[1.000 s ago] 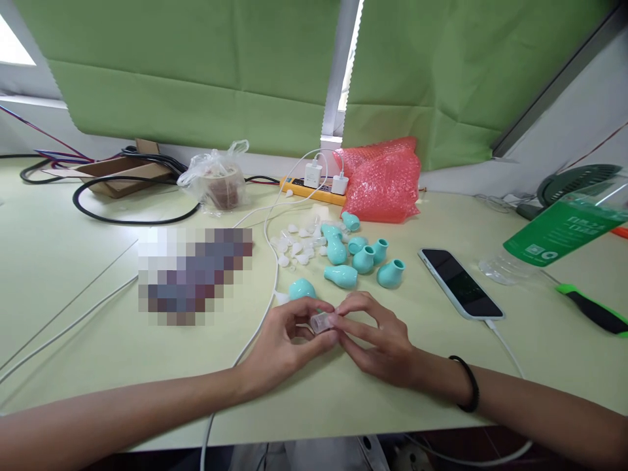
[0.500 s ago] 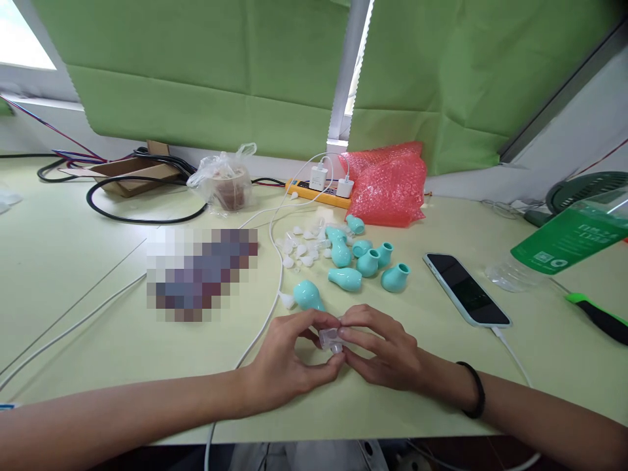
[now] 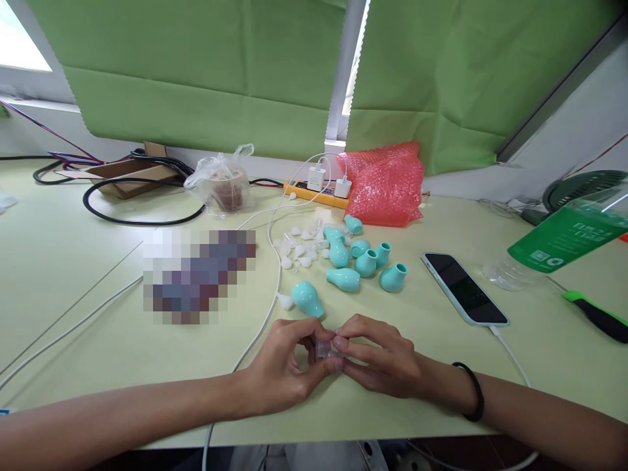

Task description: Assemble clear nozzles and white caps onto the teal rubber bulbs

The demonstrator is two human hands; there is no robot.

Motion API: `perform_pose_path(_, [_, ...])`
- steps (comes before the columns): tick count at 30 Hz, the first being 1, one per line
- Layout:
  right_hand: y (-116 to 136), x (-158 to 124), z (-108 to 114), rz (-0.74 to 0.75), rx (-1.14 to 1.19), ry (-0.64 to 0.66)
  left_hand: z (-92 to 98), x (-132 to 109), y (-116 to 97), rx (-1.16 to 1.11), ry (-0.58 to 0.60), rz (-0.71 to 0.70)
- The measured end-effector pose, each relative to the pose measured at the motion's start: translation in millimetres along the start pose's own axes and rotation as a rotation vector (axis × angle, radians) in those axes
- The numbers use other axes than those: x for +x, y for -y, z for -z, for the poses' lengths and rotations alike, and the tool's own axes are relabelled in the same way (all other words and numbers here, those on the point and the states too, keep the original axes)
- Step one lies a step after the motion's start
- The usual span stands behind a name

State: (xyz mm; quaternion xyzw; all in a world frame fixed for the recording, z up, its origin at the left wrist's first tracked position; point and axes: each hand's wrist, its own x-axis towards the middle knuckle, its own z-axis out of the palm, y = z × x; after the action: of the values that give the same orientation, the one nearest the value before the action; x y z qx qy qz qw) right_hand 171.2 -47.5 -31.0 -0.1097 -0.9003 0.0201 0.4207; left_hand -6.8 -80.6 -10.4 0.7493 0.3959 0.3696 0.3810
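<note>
Between my hands is a small clear plastic piece, partly covered by fingers. My left hand pinches it with thumb and forefinger. The fingertips of my right hand grip it from the other side. Just beyond them lies a glossy turquoise bulb-shaped piece, with a small white piece at its left. Farther back are several more turquoise pieces, some upright with round openings facing up. Beside these is a loose group of small white and clear parts.
A phone on a charging cable lies at the right, near a green-labelled bottle and a green-black handle. Behind are red bubble wrap, an orange power strip and a bagged pot. A white cable crosses the table.
Both hands have come slightly nearer the table's front edge with the clear piece. My fingers now cover more of it, and the nearest turquoise piece shows more fully.
</note>
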Motion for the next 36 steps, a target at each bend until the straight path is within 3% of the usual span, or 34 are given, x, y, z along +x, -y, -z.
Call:
perform_pose_path(8, [2, 2, 2, -0.003, -0.025, 0.045, -0.7, -2, 0, -0.062, 0.049, 0.043])
perform_pose_path(13, [3, 6, 0, -0.130, 0.023, -0.029, -1.9, 3, 4, -0.163, -0.019, 0.136])
perform_pose_path(18, [4, 10, 2, -0.198, 0.017, -0.056, -0.3, 6, 3, -0.245, 0.000, 0.128])
perform_pose_path(24, [2, 6, 0, -0.053, -0.049, 0.050, 0.2, 4, 1, -0.188, 0.029, 0.169])
perform_pose_path(27, [3, 9, 2, -0.045, -0.109, 0.118, 4.5, 5, -1, -0.036, 0.032, 0.081])
perform_pose_path(29, [3, 11, 3, -0.114, -0.111, 0.131, 11.6, 8, -2, 0.081, -0.007, -0.057])
perform_pose_path(33, [-2, 11, 1, -0.391, 0.002, -0.054, 29.7, 21, 3, 0.372, -0.083, -0.356])
perform_pose_path(36, [-7, 10, -1, -0.572, 0.173, -0.212, 37.1, 31, 13, 0.731, -0.010, -0.387])
